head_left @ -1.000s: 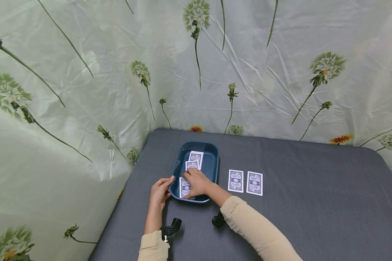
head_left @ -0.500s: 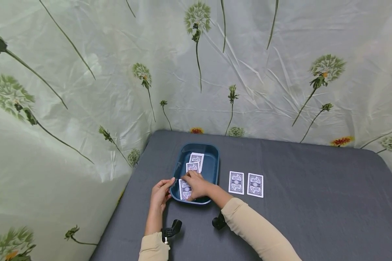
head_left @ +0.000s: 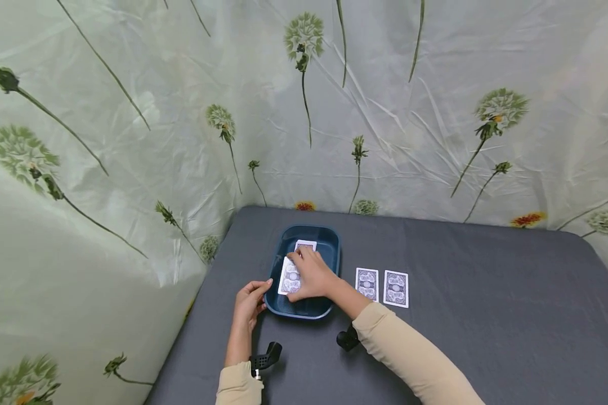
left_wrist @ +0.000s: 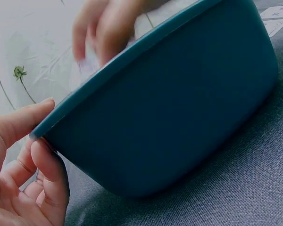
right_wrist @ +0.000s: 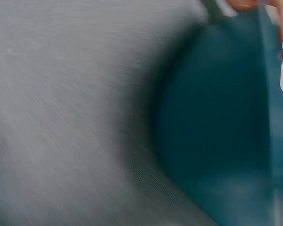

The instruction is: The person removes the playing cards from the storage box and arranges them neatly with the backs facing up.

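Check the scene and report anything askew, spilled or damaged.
Only the floral backdrop looks slightly off: creases run across it, so it isn't smooth. No spill or damage shows. The card in the right hand looks whole where visible, and the two cards beside the blue tray lie neatly apart.

The left hand (head_left: 248,301) pinches, thumb uppermost, while the right hand (head_left: 314,275) grips, fingers bent.
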`<move>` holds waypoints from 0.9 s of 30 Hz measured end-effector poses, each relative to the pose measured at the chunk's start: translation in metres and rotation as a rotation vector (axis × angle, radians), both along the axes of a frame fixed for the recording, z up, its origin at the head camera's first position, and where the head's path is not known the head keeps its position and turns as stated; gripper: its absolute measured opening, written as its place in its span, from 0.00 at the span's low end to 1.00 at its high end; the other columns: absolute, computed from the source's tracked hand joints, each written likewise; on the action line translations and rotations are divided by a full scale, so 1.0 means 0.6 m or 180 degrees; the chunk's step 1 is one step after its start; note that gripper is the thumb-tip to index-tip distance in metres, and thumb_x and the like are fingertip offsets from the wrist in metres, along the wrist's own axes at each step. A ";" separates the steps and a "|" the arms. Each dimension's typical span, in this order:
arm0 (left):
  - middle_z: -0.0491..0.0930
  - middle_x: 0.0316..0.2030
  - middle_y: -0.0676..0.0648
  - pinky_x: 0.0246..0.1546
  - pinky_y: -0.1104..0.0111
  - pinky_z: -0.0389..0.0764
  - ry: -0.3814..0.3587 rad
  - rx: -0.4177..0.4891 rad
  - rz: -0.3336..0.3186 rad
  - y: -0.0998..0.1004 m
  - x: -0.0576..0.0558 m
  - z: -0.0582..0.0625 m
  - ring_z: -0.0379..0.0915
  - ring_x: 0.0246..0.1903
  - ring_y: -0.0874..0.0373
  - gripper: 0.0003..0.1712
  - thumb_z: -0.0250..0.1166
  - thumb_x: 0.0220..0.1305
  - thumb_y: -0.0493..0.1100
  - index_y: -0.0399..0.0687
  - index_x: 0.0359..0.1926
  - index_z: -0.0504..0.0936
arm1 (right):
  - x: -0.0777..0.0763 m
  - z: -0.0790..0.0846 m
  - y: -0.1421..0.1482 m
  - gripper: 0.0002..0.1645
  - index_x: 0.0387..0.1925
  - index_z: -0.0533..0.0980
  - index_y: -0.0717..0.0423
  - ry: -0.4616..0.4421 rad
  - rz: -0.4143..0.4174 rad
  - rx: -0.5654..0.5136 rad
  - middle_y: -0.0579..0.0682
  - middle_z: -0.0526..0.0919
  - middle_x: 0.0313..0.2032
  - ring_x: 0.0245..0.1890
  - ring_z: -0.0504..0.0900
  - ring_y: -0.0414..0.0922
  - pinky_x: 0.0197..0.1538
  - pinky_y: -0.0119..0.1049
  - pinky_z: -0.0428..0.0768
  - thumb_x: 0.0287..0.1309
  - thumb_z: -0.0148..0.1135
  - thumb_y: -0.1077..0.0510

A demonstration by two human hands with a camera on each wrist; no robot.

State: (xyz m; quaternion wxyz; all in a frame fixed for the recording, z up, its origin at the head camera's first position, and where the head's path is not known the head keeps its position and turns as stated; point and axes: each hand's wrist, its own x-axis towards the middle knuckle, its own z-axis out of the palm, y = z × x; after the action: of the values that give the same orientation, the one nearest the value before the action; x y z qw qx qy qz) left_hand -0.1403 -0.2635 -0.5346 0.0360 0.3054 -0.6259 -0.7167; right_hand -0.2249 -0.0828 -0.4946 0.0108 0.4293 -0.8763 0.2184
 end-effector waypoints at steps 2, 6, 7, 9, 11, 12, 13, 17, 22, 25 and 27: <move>0.68 0.18 0.54 0.16 0.75 0.69 0.0003 0.0010 0.0021 0.000 0.000 0.000 0.63 0.16 0.65 0.11 0.72 0.49 0.45 0.51 0.22 0.76 | -0.011 0.015 0.014 0.55 0.58 0.65 0.58 0.0057 -0.0005 -0.0199 0.54 0.67 0.48 0.45 0.65 0.47 0.48 0.44 0.67 0.27 0.74 0.36; 0.69 0.17 0.54 0.15 0.75 0.69 0.0010 0.0035 0.0055 0.000 0.001 0.002 0.63 0.16 0.65 0.11 0.72 0.49 0.45 0.51 0.21 0.76 | -0.028 0.033 0.052 0.54 0.58 0.65 0.57 0.0097 -0.0050 -0.0258 0.53 0.66 0.47 0.44 0.64 0.46 0.48 0.44 0.67 0.28 0.72 0.36; 0.69 0.18 0.54 0.15 0.75 0.69 0.0010 0.0044 0.0059 0.000 0.001 0.002 0.63 0.16 0.65 0.12 0.72 0.49 0.45 0.51 0.22 0.76 | -0.029 0.035 0.063 0.54 0.58 0.65 0.58 0.0093 -0.0056 -0.0239 0.53 0.66 0.47 0.44 0.64 0.47 0.48 0.45 0.67 0.29 0.72 0.36; 0.70 0.19 0.53 0.16 0.75 0.70 0.0018 0.0048 0.0050 0.001 0.001 0.003 0.63 0.16 0.65 0.12 0.73 0.48 0.45 0.51 0.22 0.76 | -0.030 0.039 0.086 0.54 0.58 0.66 0.58 0.0087 -0.0063 -0.0212 0.54 0.67 0.48 0.45 0.65 0.47 0.50 0.45 0.67 0.29 0.72 0.36; 0.71 0.20 0.53 0.16 0.74 0.70 0.0014 0.0056 0.0050 0.001 0.001 0.003 0.64 0.16 0.65 0.12 0.73 0.48 0.45 0.50 0.22 0.76 | -0.030 0.042 0.110 0.53 0.58 0.66 0.57 0.0131 -0.0071 -0.0232 0.54 0.67 0.48 0.46 0.65 0.48 0.50 0.46 0.67 0.30 0.71 0.36; 0.71 0.20 0.53 0.16 0.74 0.70 0.0011 0.0052 0.0045 0.002 0.001 0.003 0.64 0.16 0.65 0.12 0.73 0.47 0.46 0.50 0.23 0.76 | -0.030 0.044 0.123 0.53 0.58 0.66 0.57 0.0140 -0.0064 -0.0255 0.54 0.68 0.48 0.46 0.65 0.48 0.50 0.47 0.67 0.30 0.71 0.36; 0.71 0.21 0.53 0.16 0.74 0.70 -0.0002 0.0042 0.0036 0.002 0.001 0.003 0.64 0.16 0.66 0.13 0.73 0.47 0.46 0.50 0.23 0.76 | -0.030 0.046 0.136 0.52 0.58 0.66 0.58 0.0150 -0.0044 -0.0286 0.54 0.68 0.48 0.46 0.66 0.48 0.49 0.47 0.67 0.30 0.71 0.37; 0.71 0.20 0.53 0.16 0.74 0.69 -0.0038 0.0050 0.0013 0.003 0.002 0.001 0.64 0.16 0.65 0.12 0.73 0.48 0.46 0.50 0.23 0.76 | -0.034 0.051 0.196 0.51 0.57 0.67 0.58 0.0216 0.0022 -0.0247 0.54 0.68 0.48 0.44 0.67 0.47 0.46 0.46 0.67 0.31 0.70 0.37; 0.70 0.18 0.55 0.17 0.75 0.69 -0.0037 0.0125 -0.0032 0.002 0.003 -0.001 0.64 0.16 0.66 0.12 0.72 0.49 0.46 0.52 0.22 0.76 | -0.040 0.054 0.275 0.51 0.57 0.67 0.60 0.0243 0.0054 -0.0150 0.55 0.69 0.47 0.43 0.67 0.47 0.44 0.45 0.67 0.30 0.73 0.39; 0.70 0.18 0.54 0.17 0.75 0.69 -0.0030 0.0148 -0.0033 0.002 0.003 0.002 0.64 0.16 0.66 0.12 0.72 0.49 0.46 0.52 0.22 0.76 | -0.041 0.056 0.318 0.51 0.56 0.68 0.60 0.0347 0.0003 -0.0135 0.55 0.69 0.46 0.42 0.67 0.47 0.42 0.44 0.67 0.29 0.74 0.40; 0.70 0.18 0.54 0.17 0.75 0.69 -0.0029 0.0150 -0.0037 0.004 0.003 0.004 0.64 0.16 0.66 0.12 0.72 0.50 0.46 0.52 0.22 0.76 | -0.040 0.055 0.344 0.51 0.55 0.69 0.61 0.0394 -0.0059 -0.0120 0.55 0.70 0.45 0.42 0.68 0.47 0.42 0.45 0.68 0.28 0.74 0.40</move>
State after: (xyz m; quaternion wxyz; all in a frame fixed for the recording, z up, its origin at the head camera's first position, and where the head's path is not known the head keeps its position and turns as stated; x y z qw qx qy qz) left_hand -0.1384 -0.2611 -0.5320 0.0217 0.3058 -0.6108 -0.7300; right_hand -0.2488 0.1235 -0.4617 0.0750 0.4336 -0.8736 0.2078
